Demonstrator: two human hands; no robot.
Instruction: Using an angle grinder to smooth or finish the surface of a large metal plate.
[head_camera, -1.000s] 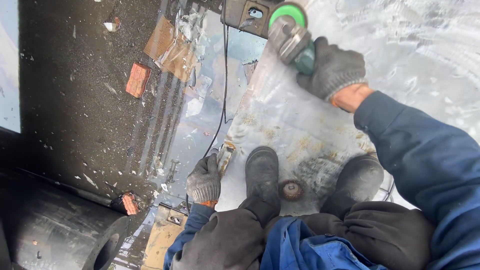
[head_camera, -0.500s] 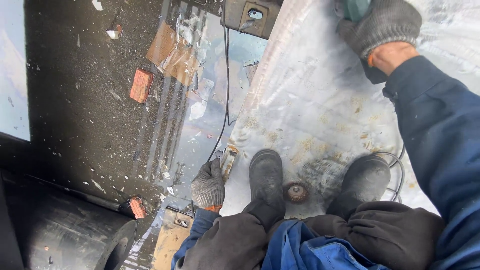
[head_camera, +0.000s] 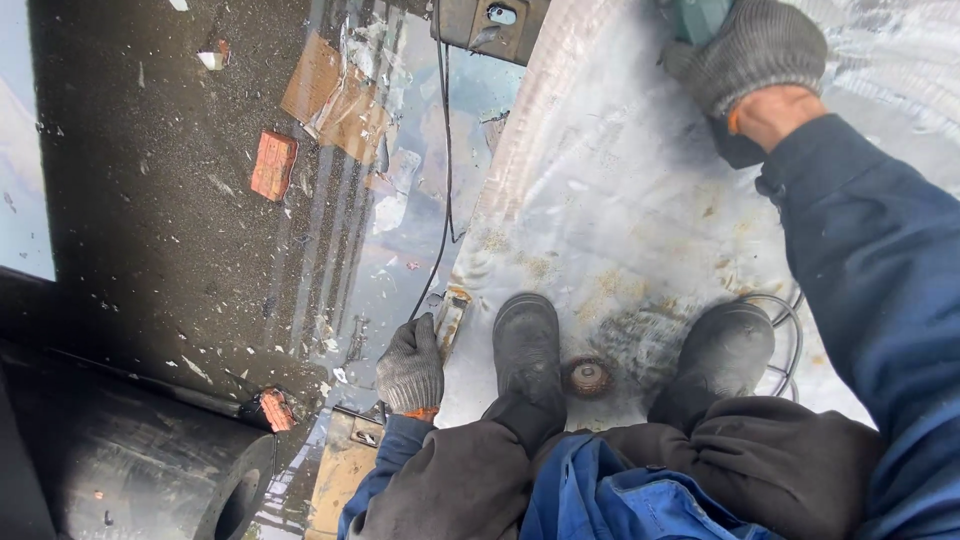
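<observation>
While the person crouches on the pale, scuffed sheet-metal surface (head_camera: 620, 200), the right hand (head_camera: 755, 50) in a grey knitted work glove is clenched around the body of a teal-green power grinder (head_camera: 697, 17), of which only a corner shows at twelve to one o'clock, at the top edge of the view. The left hand (head_camera: 410, 365), gloved alike, rests with curled fingers at the metal's edge at about eight o'clock, beside a small rusty bracket (head_camera: 450, 318); whether it grips anything cannot be told. Two black work boots (head_camera: 527, 345) stand at six o'clock, and a round rusty stud (head_camera: 587, 377) sits between them. A thin black cable (head_camera: 443, 180) runs from the dark box (head_camera: 490, 25) at twelve o'clock down along the wet, littered floor (head_camera: 180, 230), well apart from the tool.

To do this step well, the judgement is that the tool wants a firm wrist with the forearm in line, the bracing hand kept at the sheet's edge clear of the wheel, and the cable behind the boots kept away from the disc.
</observation>
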